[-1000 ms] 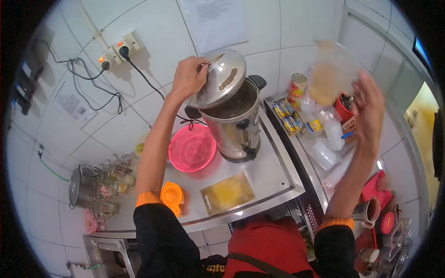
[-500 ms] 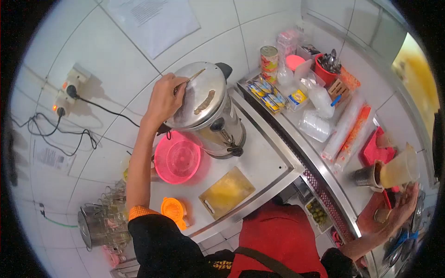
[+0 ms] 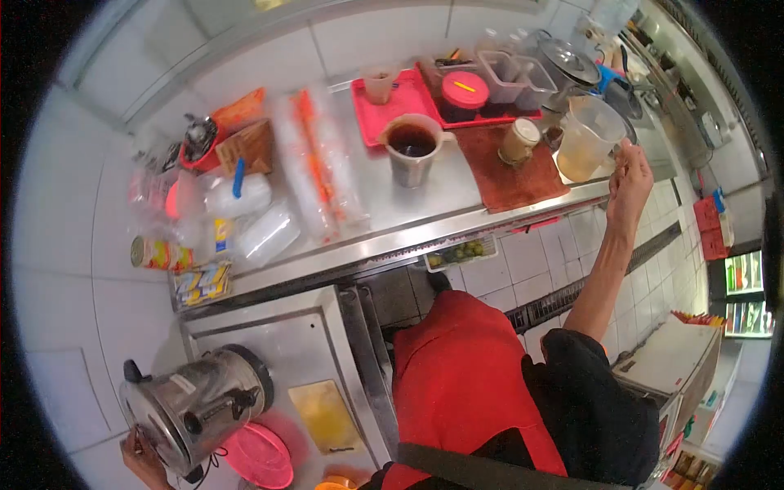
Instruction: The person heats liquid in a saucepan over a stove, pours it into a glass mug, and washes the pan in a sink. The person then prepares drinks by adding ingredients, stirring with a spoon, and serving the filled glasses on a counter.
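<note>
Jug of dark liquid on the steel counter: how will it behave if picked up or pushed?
Probably heavy for its size: the dark liquid seems well up the jug. Likely to slosh, since the top is open. A gentle low push might slide it, as the steel counter looks smooth.

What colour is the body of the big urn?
Silver; the urn shows best in the head view.

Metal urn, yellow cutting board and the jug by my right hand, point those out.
Metal urn (image 3: 206, 393), head view: side of body.
Cutting board (image 3: 325, 414), head view: middle.
Jug (image 3: 585, 140), head view: side wall.
</note>
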Available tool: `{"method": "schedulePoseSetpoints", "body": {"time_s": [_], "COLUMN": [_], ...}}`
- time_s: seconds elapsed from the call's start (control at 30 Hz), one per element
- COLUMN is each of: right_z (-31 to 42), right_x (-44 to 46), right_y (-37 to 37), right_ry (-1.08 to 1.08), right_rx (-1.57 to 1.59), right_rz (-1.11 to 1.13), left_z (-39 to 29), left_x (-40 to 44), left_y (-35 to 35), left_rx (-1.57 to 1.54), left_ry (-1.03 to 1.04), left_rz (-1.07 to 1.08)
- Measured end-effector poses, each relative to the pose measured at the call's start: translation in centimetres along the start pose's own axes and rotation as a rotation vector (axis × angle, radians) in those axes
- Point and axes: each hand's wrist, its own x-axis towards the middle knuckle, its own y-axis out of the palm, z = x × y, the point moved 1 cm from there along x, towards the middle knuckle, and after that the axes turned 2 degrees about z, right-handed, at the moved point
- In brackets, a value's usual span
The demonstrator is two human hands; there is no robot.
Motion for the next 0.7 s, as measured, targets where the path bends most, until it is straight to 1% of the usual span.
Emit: {"method": "schedulePoseSetpoints", "body": {"time_s": [0.03, 0.07, 0.1, 0.13, 0.2, 0.27, 0.3, 0.33, 0.37, 0.43, 0.47, 0.5, 0.53, 0.6, 0.63, 0.7], "right_z": [-0.7, -1.8, -3.4, -5.0, -8.5, -11.1, -12.1, -13.1, -13.9, -14.8, -15.1, -16.0, -15.9, -15.7, -15.5, -15.3], "right_x": [0.0, 1.0, 2.0, 2.8, 4.5, 6.5, 7.0, 7.5, 8.1, 9.0, 9.8, 10.6, 11.5, 12.5, 13.1, 14.0], "right_y": [-1.4, -3.0, -4.4, -5.7, -7.8, -8.5, -9.1, -9.7, -10.2, -10.7, -11.0, -11.7, -11.8, -11.6, -11.7, -11.7], "right_ry": [0.007, 0.020, 0.035, 0.046, 0.010, 0.033, 0.084, 0.129, 0.183, 0.192, 0.183, 0.144, 0.139, 0.030, 0.002, 0.017], "right_rx": [0.004, -0.062, -0.132, -0.130, -0.301, -0.291, -0.199, -0.101, -0.039, -0.062, -0.084, -0.116, -0.119, -0.267, -0.308, -0.326], "right_rz": [-0.009, -0.028, -0.044, -0.048, 0.052, 0.071, 0.101, 0.119, 0.126, 0.112, 0.112, 0.122, 0.124, 0.096, 0.082, 0.069], "left_z": [-0.1, -1.3, -3.0, -6.2, -14.4, -21.4, -25.9, -29.6, -34.3, -40.9, -43.9, -46.6, -49.0, -52.7, -54.1, -56.0], "left_x": [-1.5, -1.9, -2.2, -2.7, -4.3, -5.4, -5.9, -6.2, -6.7, -7.7, -8.2, -8.6, -9.0, -9.6, -9.6, -9.4], "left_y": [-0.9, -1.5, -1.3, -0.8, 1.2, 5.0, 7.7, 10.4, 12.0, 16.1, 17.3, 18.0, 18.3, 18.9, 19.2, 19.5], "left_rx": [0.150, 0.298, 0.303, 0.312, -0.060, -0.083, -0.192, -0.209, -0.300, -0.518, -0.524, -0.531, -0.537, -0.660, -0.657, -0.673], "left_ry": [0.039, 0.083, 0.040, 0.046, -0.019, 0.166, 0.040, 0.164, 0.098, 0.197, 0.240, 0.280, 0.277, 0.215, 0.208, 0.278], "left_rz": [-0.143, -0.286, -0.400, -0.399, -0.514, -0.419, -0.382, -0.355, -0.194, -0.100, -0.044, 0.011, 0.011, 0.222, 0.225, 0.293]}}
